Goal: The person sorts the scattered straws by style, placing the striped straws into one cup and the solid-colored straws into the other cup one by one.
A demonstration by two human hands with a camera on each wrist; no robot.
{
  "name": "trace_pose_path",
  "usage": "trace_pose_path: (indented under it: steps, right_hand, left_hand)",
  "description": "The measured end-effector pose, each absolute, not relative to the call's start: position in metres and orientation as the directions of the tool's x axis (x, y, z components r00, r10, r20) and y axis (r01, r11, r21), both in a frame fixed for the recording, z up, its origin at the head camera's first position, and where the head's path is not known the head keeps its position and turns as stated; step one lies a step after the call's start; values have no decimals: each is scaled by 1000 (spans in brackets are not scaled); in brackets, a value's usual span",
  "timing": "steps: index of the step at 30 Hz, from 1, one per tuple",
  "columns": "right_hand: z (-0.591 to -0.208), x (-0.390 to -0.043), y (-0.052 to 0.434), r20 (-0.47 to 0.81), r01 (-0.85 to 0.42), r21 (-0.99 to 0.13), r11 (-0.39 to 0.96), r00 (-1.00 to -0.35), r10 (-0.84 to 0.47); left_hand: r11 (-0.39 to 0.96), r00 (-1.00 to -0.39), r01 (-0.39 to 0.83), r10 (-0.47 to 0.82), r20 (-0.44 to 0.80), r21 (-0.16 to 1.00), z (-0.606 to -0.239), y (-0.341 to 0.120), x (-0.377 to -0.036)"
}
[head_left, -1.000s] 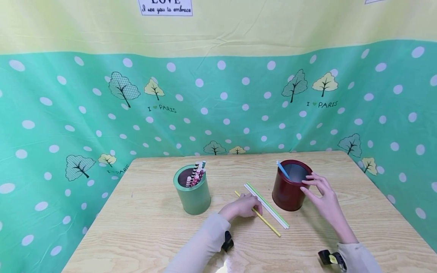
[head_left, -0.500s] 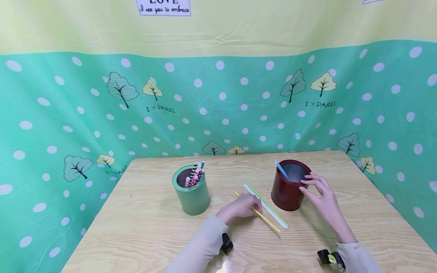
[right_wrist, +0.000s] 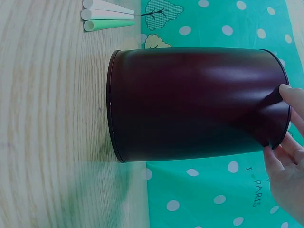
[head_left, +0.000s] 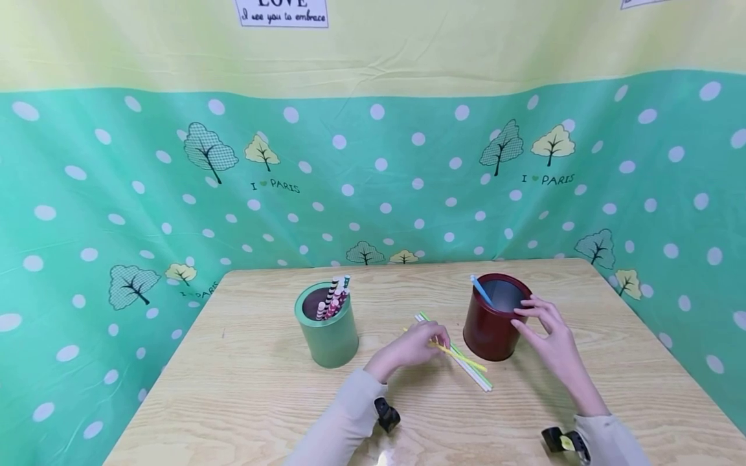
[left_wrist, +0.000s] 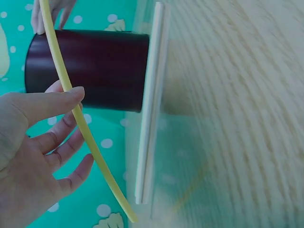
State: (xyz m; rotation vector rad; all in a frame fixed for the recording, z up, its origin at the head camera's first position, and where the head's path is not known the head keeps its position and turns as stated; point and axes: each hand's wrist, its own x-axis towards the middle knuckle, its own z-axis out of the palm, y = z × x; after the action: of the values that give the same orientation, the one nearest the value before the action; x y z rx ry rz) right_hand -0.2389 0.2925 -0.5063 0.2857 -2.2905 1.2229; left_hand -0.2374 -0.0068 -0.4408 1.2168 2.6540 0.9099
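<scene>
In the head view my left hand (head_left: 415, 346) pinches a yellow straw (head_left: 466, 359), raised and slanting over a white-and-green row of straws (head_left: 471, 371) on the table. The left wrist view shows the yellow straw (left_wrist: 90, 137) between thumb and index finger, the other fingers loosely bent. My right hand (head_left: 553, 340) holds the rim of a dark red canister (head_left: 489, 333), which stands upright; a blue straw (head_left: 481, 290) leans inside it. In the right wrist view, fingertips rest on both sides of the rim of the canister (right_wrist: 190, 104).
A green canister (head_left: 331, 340) with several patterned straws (head_left: 333, 301) stands left of my left hand. The wooden table (head_left: 250, 388) ends at a green dotted curtain (head_left: 326, 188) behind. A black wrist camera (head_left: 387, 414) sits at my left wrist.
My left hand has picked the yellow straw up from the table, its near end swinging up and towards the red canister. The right hand has stayed at the rim.
</scene>
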Motion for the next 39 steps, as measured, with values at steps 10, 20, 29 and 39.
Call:
trace_pose_path:
  steps: [10,20,29,39]
  right_hand:
    - [-508,-239,293,539,-418,-714,561,-840,61]
    - [-515,-246,298,543,-385,-685,618,-836,81]
    - [-508,-241,294,536,-408,-708,576,-842,62]
    - [-506,-239,293,539,-416,-715,562,-840,64]
  left_hand:
    - [393,-706,593,674,219,703,-434,-6,-237]
    - [342,-742,541,624,245,769,-423,-6,-232]
    - [277,-780,498,557,285,822,-410,-4,-228]
    - [212,-823,423,496,276,881,-366,-6,-211]
